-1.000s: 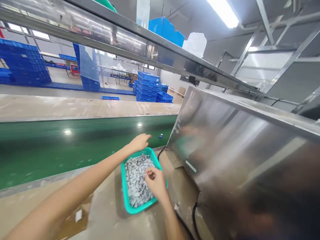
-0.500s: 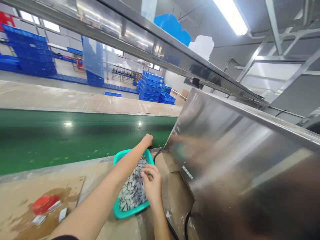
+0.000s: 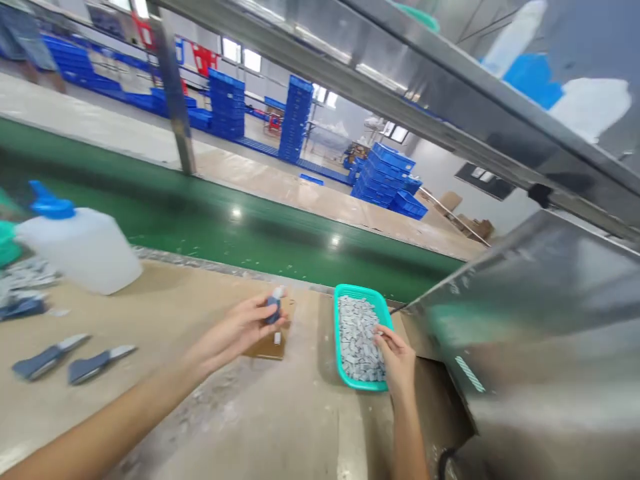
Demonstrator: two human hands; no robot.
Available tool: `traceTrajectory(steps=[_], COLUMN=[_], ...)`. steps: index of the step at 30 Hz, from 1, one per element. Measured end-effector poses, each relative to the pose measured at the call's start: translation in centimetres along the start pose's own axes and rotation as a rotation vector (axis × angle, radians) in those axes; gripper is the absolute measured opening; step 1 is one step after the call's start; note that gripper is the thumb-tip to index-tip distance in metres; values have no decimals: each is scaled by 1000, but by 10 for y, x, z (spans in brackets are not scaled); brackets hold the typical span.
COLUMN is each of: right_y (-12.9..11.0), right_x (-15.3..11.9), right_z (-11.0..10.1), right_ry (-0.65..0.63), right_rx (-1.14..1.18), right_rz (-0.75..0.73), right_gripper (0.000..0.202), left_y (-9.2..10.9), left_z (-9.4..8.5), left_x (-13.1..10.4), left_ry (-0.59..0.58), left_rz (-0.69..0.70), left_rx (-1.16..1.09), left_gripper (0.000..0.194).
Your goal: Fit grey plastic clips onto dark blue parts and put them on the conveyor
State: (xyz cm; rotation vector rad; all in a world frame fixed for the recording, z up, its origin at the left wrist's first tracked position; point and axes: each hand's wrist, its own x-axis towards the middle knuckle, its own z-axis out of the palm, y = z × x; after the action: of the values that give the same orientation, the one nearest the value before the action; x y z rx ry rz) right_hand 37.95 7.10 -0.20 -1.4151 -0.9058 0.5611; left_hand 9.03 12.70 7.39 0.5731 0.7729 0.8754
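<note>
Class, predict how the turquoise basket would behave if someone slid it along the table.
The basket would probably stay upright, being wide and low. Its many small pieces likely add weight and, lying loose, may shift if jolted.

Readable text: none that you can make out anywhere in view
Metal cabinet, right: your view of its side (image 3: 540,333) gives you a row of slanted pale marks (image 3: 470,374), with no letter or number you can read; the faint marks near its far left edge (image 3: 453,287) are too blurred for you to tell
Bottle, left: you can read nothing on its white body (image 3: 83,250) or blue cap (image 3: 54,208)
Turquoise basket, near the cabinet: no lettering you can read on its rim (image 3: 340,353)
Blue crates, far side: too small and blurred for you to read any label (image 3: 383,175)
</note>
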Motion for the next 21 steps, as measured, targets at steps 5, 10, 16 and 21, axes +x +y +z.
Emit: traceTrajectory(steps=[5,10,16,21], right_y=[-26,-42,-32,-38], right_x=[-6,-23,-42,-43], right_z=[29,98,153,164], right_ry=[-76,-352,-545,-591], right_rx=[14,-79,-186,-397], right_rz=[-5,-86,-130,-254], right_gripper=[34,19,15,15], left_y=[22,4,-15,-20], left_z=[-76,-96,-90,-96], left_x=[-33,-48,-55,-56], left_ry=[406,433,230,202], left_rz=[97,66,-2,-14], left_rx=[-184,-319,-190,-104], left_gripper=[22,17,21,29])
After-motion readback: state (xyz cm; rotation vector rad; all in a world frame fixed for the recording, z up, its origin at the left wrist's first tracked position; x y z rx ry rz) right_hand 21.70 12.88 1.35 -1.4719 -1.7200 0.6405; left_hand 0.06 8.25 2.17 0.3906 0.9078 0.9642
